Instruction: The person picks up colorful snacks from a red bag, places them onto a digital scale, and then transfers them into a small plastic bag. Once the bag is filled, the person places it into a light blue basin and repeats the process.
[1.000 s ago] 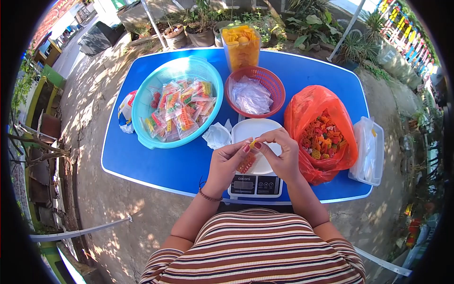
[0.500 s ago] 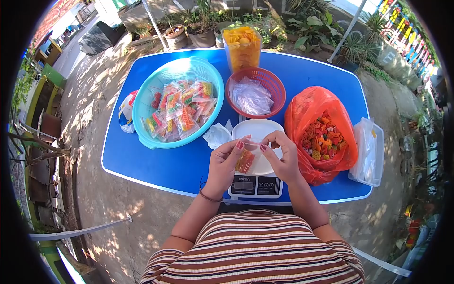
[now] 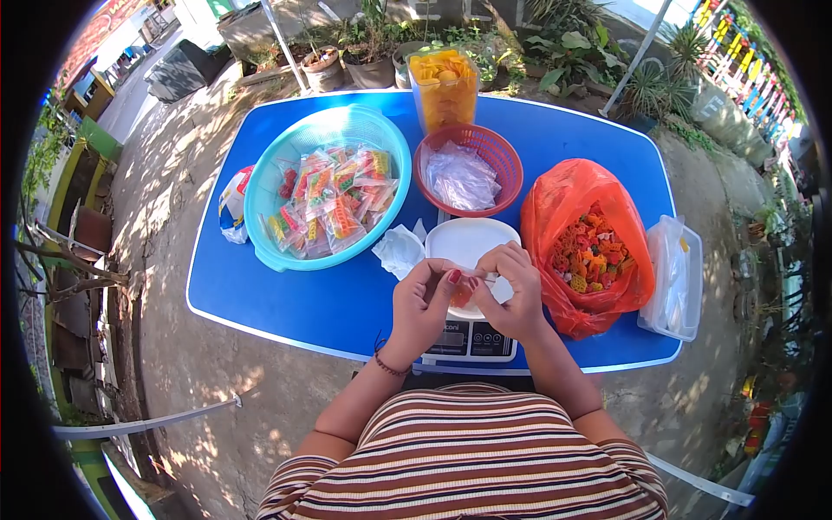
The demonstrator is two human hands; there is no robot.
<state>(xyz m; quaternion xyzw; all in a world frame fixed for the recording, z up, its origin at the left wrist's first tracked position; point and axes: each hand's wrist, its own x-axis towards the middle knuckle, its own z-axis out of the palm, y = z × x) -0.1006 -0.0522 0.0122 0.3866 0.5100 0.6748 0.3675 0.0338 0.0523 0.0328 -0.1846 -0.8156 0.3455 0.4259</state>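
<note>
Over the front of the white kitchen scale [image 3: 471, 239], my left hand [image 3: 422, 303] and my right hand [image 3: 513, 290] pinch the top of a small clear plastic bag [image 3: 463, 295] between them. Reddish-orange pieces show inside the bag, partly covered by my fingers. A turquoise basket [image 3: 260, 227] to the left holds many filled clear bags. Behind the scale, a red basket [image 3: 511, 149] contains flat clear bags. An orange-red plastic bag [image 3: 555, 199] on the right stands open, with loose colourful pieces in it.
A tall clear container [image 3: 444, 91] of yellow-orange pieces stands at the back of the blue table [image 3: 299, 305]. Crumpled white plastic [image 3: 400, 250] lies left of the scale. A clear box [image 3: 674, 282] is at the right edge, and a colourful packet [image 3: 234, 206] at the left.
My hands have come closer together, and the left one has moved slightly right and down. The small bag has turned and is now more hidden behind my fingers.
</note>
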